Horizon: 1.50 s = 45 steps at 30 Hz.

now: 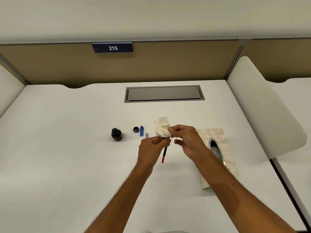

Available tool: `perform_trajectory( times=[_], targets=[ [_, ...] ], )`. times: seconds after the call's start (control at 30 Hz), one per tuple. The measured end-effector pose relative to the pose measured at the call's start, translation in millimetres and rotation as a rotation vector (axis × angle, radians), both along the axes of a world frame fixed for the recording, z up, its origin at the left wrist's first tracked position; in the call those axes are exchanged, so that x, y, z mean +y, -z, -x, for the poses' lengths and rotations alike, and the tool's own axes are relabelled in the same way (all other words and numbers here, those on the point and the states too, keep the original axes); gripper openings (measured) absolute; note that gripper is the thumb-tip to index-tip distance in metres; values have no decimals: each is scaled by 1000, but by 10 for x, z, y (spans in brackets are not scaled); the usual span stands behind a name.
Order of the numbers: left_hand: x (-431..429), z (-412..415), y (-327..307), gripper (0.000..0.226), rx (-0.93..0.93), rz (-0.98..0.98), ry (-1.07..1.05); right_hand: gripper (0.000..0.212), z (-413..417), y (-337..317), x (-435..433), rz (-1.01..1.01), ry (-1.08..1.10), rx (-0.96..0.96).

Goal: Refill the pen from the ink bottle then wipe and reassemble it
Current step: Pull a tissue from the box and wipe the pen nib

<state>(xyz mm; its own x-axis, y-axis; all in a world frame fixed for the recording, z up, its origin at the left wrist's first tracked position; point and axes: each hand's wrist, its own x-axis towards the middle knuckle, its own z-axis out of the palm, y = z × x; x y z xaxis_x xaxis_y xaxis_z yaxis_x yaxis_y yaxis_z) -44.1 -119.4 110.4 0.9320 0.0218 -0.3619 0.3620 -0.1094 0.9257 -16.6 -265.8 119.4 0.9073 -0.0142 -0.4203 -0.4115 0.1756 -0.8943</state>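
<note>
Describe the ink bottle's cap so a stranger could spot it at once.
Start at the white desk and find the open ink bottle left of the hands. The cap lies just right of it, beside the blue pen piece. It is the only small, round, dark thing there; its neighbours are long and thin.

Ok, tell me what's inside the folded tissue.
The tissue, pinched by the right hand, wraps the upper end of the pen section that the left hand holds. The nib end is covered; only the black-and-red lower part shows.

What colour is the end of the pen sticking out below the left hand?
Red, on the pen in the head view.
</note>
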Motion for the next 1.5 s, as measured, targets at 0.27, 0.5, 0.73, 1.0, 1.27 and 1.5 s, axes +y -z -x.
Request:
perform_trajectory(
  times=[0.27, 0.5, 0.73, 1.0, 1.27, 1.5],
  targets=[
    [55, 29, 19, 9, -24, -26, -38, 11, 31, -11, 108, -11, 82, 19],
    [73, 16, -23, 10, -47, 8, -59, 8, 113, -20, 208, -95, 145, 0],
    [87, 44, 1, 12, -57, -10, -55, 6, 100, -41, 207, -66, 161, 20],
    [105, 42, 3, 9, -31, 23, -63, 8, 68, -40, 198, -173, 161, 16],
    [161, 83, 29, 11, -44, 58, -91, 12, -30, -49, 61, 84, 356, -99],
    [127, 28, 9, 15, -84, 39, -92, 26, 83, -75, 96, -42, 193, -72]
  ],
)
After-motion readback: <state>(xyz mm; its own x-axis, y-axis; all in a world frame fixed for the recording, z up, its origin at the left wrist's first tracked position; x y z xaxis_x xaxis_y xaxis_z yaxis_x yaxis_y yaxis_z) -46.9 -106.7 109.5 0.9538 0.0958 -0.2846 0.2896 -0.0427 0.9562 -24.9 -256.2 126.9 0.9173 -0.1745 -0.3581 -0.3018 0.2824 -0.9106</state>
